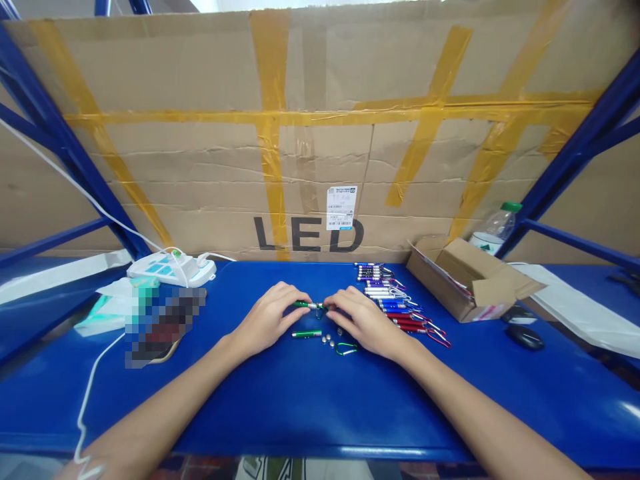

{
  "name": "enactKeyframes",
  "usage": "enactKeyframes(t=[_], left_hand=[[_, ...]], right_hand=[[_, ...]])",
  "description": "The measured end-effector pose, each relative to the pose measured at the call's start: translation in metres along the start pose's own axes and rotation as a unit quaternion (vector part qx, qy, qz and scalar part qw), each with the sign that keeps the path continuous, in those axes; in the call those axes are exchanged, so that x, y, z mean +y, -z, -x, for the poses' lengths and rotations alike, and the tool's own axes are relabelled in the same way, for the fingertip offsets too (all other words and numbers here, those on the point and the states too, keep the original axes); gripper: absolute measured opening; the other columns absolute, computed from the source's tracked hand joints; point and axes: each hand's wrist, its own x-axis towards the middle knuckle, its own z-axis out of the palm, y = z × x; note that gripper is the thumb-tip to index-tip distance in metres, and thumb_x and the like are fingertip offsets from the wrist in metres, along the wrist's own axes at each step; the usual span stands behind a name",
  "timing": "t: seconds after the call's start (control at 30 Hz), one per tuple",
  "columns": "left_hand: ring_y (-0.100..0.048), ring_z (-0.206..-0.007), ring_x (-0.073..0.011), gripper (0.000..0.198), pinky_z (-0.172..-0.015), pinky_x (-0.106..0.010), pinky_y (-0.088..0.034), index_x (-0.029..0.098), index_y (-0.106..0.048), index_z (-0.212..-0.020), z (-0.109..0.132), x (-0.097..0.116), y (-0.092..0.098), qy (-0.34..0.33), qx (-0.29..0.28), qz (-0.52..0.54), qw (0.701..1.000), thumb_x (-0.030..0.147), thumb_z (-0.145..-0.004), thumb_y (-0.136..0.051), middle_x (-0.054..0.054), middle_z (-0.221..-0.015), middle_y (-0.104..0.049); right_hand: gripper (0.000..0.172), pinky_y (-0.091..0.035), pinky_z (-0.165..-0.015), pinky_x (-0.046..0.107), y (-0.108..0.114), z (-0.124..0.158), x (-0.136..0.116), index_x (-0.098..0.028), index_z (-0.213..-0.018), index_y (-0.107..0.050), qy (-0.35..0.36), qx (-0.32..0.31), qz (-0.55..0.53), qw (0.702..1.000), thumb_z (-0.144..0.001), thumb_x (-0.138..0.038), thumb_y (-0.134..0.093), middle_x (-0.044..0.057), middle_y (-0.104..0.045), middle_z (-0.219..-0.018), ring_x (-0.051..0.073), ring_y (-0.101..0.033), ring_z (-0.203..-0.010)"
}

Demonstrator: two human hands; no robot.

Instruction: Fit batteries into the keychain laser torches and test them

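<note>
My left hand (269,315) and my right hand (365,321) meet over the blue table (310,400), both pinching a small green keychain flashlight (309,305) between them. Just below it lies a second green flashlight part (307,333). A few small silver button cells (328,341) sit beside it, and a green carabiner clip (346,349) lies under my right hand. To the right, a row of several keychain flashlights (393,300) in purple, blue, silver and red is laid out.
An open cardboard box (467,280) stands at the right, with a plastic bottle (495,230) behind it and a black mouse (525,337) nearby. A white power strip (170,268), a tissue pack (113,307) and a white cable (87,393) lie left. A taped cardboard wall (320,133) stands behind.
</note>
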Motion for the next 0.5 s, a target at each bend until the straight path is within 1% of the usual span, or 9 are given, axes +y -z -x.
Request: enactKeyframes(t=[0.1, 0.2, 0.37, 0.43, 0.5], left_hand=[[-0.066, -0.106, -0.0231, 0.021, -0.098, -0.039, -0.053, 0.023, -0.070, -0.121, 0.001, 0.000, -0.001, 0.001, 0.004, 0.001, 1.000, 0.037, -0.112, -0.057, -0.006, -0.111, -0.076], [-0.066, -0.107, -0.0233, 0.021, -0.097, -0.040, -0.053, 0.023, -0.070, -0.122, 0.001, 0.000, -0.001, 0.002, 0.016, 0.002, 1.000, 0.037, -0.112, -0.058, -0.006, -0.112, -0.076], [-0.068, -0.107, -0.0230, 0.022, -0.097, -0.039, -0.055, 0.022, -0.071, -0.123, 0.002, 0.001, -0.004, 0.004, 0.036, 0.007, 0.999, 0.038, -0.112, -0.058, -0.007, -0.114, -0.077], [-0.068, -0.107, -0.0227, 0.023, -0.097, -0.038, -0.055, 0.023, -0.071, -0.123, 0.002, 0.001, -0.005, 0.006, 0.040, 0.008, 0.999, 0.038, -0.112, -0.058, -0.007, -0.114, -0.077], [-0.069, -0.107, -0.0223, 0.022, -0.097, -0.037, -0.055, 0.023, -0.071, -0.123, 0.002, 0.001, -0.005, 0.008, 0.037, 0.009, 0.999, 0.037, -0.112, -0.058, -0.006, -0.114, -0.077]], right_hand=[[0.014, -0.050, -0.098, 0.042, 0.001, 0.000, -0.002, -0.024, -0.121, -0.065, 0.000, 0.001, -0.003, 1.000, -0.112, -0.028, -0.055, 0.009, -0.073, -0.116, 0.027, -0.063, -0.108], [0.013, -0.050, -0.096, 0.041, 0.000, -0.001, -0.004, -0.023, -0.120, -0.065, -0.009, 0.009, -0.017, 1.000, -0.111, -0.030, -0.059, 0.008, -0.072, -0.113, 0.026, -0.062, -0.106], [0.012, -0.047, -0.094, 0.039, -0.001, -0.004, -0.010, -0.023, -0.116, -0.066, -0.033, 0.016, -0.077, 0.996, -0.111, -0.030, -0.058, 0.006, -0.071, -0.107, 0.024, -0.062, -0.101], [0.015, -0.047, -0.092, 0.037, -0.001, -0.006, -0.012, -0.023, -0.109, -0.065, -0.049, 0.015, -0.114, 0.992, -0.113, -0.032, -0.054, 0.004, -0.070, -0.103, 0.022, -0.062, -0.097], [0.021, -0.046, -0.085, 0.034, -0.002, -0.006, -0.013, -0.023, -0.102, -0.063, -0.080, 0.015, -0.155, 0.985, -0.113, -0.037, -0.052, 0.002, -0.068, -0.097, 0.021, -0.061, -0.090]])
